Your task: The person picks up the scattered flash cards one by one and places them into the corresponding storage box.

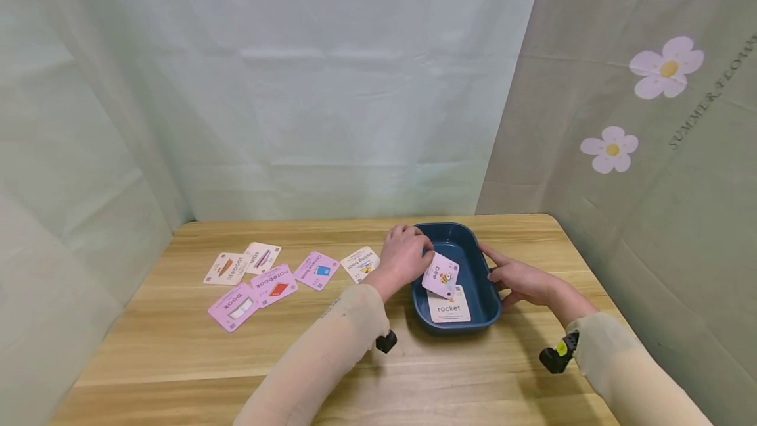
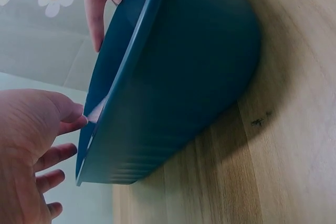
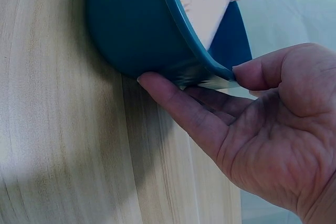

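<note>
Grip of the left hand (image 1: 404, 256): thumb and fingertip pinched together on the edge of a pink, round-cornered rectangular card marked "bee" (image 1: 441, 275). This card is positioned tilted within the opening of a dark blue, round-cornered rectangular tray (image 1: 476, 278) and overlaps a white, round-cornered rectangular card marked "rocket" (image 1: 449, 309), which is located at the tray's near end. Contact between the pink card and the tray floor cannot be determined.

Grip of the right hand (image 1: 522, 280): clamped on the tray's right side, thumb at the rim, fingers against the outer wall.

The tray is located on a light brown wood-grain table (image 1: 189, 373). Immediately left of the left hand is a white card marked "sailing boat" (image 1: 358, 264). Further left, grouped closely, are three pink cards marked "Chinese book" (image 1: 317, 271), "notebook" (image 1: 275, 285) and "book" (image 1: 233, 307), plus a white card marked "lifeboat" (image 1: 227, 269). Behind the table hangs a pale grey-white fabric sheet (image 1: 331, 97); on the right, a grey fabric sheet bears white flowers (image 1: 666, 68).
</note>
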`<state>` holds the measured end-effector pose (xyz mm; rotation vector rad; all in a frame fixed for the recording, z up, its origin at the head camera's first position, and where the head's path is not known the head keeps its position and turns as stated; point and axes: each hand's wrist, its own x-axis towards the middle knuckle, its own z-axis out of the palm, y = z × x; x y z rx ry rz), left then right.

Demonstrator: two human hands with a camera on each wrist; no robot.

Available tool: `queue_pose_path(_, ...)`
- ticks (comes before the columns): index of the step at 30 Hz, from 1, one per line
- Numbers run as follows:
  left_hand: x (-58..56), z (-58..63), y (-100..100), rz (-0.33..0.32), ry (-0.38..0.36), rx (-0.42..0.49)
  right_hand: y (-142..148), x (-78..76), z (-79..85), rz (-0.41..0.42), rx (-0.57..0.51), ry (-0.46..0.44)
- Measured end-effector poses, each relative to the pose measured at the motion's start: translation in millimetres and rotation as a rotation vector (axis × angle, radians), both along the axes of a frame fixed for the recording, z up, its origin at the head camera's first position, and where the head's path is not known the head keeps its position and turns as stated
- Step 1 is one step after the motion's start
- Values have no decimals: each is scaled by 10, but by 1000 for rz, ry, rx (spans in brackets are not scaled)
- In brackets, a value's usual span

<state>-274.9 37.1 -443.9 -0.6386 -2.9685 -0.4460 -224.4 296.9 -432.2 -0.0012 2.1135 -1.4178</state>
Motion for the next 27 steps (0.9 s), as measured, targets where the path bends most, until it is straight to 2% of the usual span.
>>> queue_pose_path(5,-6,-10,-28,4,-30,21,-5,8,9,3,5,5)
queue_pose_path(11,3,11,-64,-1,-26,39,-3,7,9,4,2,4)
queue_pose_path(20,29,119,-122,3,-19,88,2,4,9,6,0,3)
queue_pose_path(27,29,194,-240,8,-15,120,5,13,4,14,0,6)
